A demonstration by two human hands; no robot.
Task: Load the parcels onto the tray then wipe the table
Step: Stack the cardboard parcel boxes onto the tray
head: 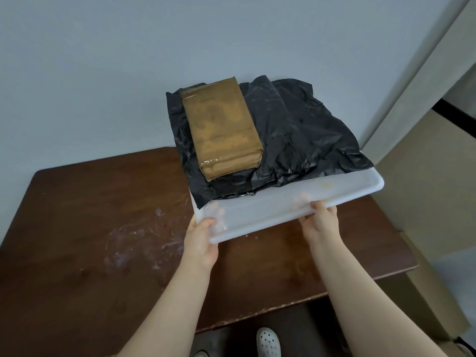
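Observation:
A translucent white tray [270,210] is lifted above the dark brown wooden table [103,228], tilted with its near edge toward me. On it lies a crumpled black plastic parcel [304,135], and a brown taped parcel [221,130] rests on top of that at the left. My left hand [202,235] grips the tray's near left corner, thumb on top. My right hand [320,220] grips the near edge further right, fingers showing through the plastic.
Whitish smears and scratches [144,235] mark the tabletop left of the tray. A pale blue wall stands behind the table. Cardboard boxes [425,189] stand at the right of the table. A white clog [268,342] shows on the floor below the table's front edge.

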